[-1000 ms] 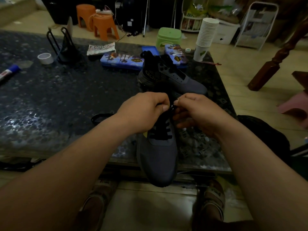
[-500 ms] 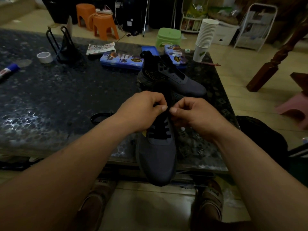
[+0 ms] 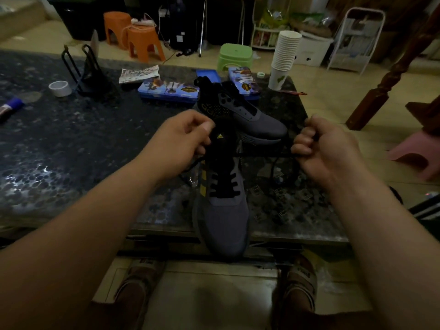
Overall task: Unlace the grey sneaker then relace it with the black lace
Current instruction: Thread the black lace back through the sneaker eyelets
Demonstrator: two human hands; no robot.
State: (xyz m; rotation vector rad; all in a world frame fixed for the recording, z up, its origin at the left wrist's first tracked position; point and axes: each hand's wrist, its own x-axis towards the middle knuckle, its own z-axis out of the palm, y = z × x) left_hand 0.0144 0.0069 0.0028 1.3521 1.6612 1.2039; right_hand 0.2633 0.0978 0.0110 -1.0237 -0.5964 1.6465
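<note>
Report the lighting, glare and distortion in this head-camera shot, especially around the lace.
Head view: dim overall; the black lace shows against the grey sneaker but nearly vanishes over the dark table; glare spots gleam on the table's left part; wide-angle bending tilts the paper cup stack.

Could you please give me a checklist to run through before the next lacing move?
1. Left hand pinches one end of the black lace: ok.
2. Right hand grips the other end: ok.
3. Lower rows on the grey sneaker laced: ok.
4. Sneaker fully on the table: not ok, toe overhangs the edge.
5. Both ends equal in length: cannot tell.
</note>
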